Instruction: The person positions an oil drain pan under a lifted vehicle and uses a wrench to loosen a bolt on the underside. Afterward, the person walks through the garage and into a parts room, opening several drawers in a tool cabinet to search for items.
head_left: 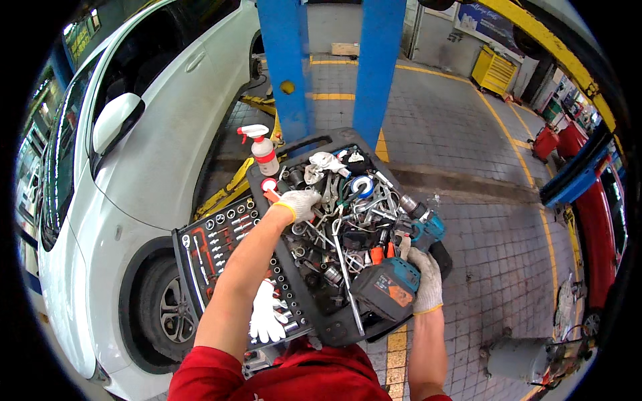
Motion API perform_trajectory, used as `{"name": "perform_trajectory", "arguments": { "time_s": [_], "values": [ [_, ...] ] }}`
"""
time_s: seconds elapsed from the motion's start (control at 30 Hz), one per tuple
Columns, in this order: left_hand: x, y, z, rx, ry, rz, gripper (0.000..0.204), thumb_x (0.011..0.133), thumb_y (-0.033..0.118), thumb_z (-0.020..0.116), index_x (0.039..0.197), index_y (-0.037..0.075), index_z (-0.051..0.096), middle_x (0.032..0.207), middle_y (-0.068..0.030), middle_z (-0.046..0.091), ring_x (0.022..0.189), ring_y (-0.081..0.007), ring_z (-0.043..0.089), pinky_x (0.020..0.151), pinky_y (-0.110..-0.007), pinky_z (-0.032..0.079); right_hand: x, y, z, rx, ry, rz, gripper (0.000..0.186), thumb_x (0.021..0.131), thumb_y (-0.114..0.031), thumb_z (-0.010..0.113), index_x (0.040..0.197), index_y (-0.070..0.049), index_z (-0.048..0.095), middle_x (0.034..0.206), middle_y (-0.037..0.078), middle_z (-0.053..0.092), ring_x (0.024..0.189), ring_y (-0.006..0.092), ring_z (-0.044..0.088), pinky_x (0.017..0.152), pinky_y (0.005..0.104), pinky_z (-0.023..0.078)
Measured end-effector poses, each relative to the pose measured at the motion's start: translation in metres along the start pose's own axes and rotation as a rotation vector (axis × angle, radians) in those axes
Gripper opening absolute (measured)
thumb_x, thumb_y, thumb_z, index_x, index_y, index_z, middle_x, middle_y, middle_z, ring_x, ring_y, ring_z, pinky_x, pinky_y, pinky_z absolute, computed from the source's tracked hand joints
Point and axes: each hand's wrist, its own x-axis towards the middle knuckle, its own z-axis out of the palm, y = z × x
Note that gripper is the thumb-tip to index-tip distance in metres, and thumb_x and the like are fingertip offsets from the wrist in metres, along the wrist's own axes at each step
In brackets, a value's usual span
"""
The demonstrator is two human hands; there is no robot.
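Observation:
My right hand (426, 275), in a white knit glove, is closed around the handle of a teal and black cordless drill (428, 230). Its chuck points away from me, and its large battery base (386, 289) is nearest to me, over the near right corner of a black tool cart (328, 330). My left hand (298, 203), gloved likewise, is low over the left side of the heaped tools, its fingers curled among them. What those fingers hold, if anything, is hidden. Close by lie sockets, pliers, wrenches and a roll of blue-rimmed tape (362, 187). A long steel bar (346, 277) runs across the heap.
Left of the cart lies an open socket set (221, 230) with white gloves (267, 313) on it. A spray bottle (264, 155) stands at the far left corner. A white car (160, 134) is at left, blue lift posts (284, 67) ahead, and a grey metal cylinder (518, 359) at lower right.

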Motion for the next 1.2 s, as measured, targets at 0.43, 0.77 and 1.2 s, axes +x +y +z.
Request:
{"name": "perform_trajectory", "arguments": {
  "time_s": [0.43,0.77,1.2],
  "values": [
    [-0.076,-0.005,-0.041,-0.017,0.245,0.068,0.035,0.096,0.012,0.061,0.128,0.02,0.069,0.12,-0.0171,0.063,0.101,-0.0381,0.071,0.088,-0.05,0.057,-0.009,-0.007,0.01,0.023,0.033,0.091,0.047,0.091,-0.023,0.081,0.126,0.005,0.066,0.109,0.009,0.074,0.094,0.0172,0.071,0.088,0.0312,0.059],
    [-0.213,-0.005,-0.096,-0.391,0.865,0.092,0.02,0.091,0.006,0.077,0.11,0.005,0.073,0.114,-0.0124,0.074,0.103,-0.0291,0.073,0.091,-0.039,0.058,0.001,0.004,0.043,-0.049,0.004,0.076,0.05,0.096,-0.02,0.077,0.13,0.011,0.06,0.119,0.013,0.071,0.104,0.0207,0.07,0.091,0.0336,0.058],
    [-0.408,-0.054,0.114,-1.027,1.257,-0.635,0.014,0.103,0.006,0.068,0.116,0.002,0.068,0.126,-0.0085,0.069,0.103,-0.014,0.069,0.093,-0.031,0.056,0.032,0.046,0.074,-0.193,-0.034,0.089,0.059,0.092,-0.016,0.083,0.139,0.009,0.058,0.121,0.012,0.07,0.1,0.0208,0.069,0.088,0.0363,0.059]
  ]
}}
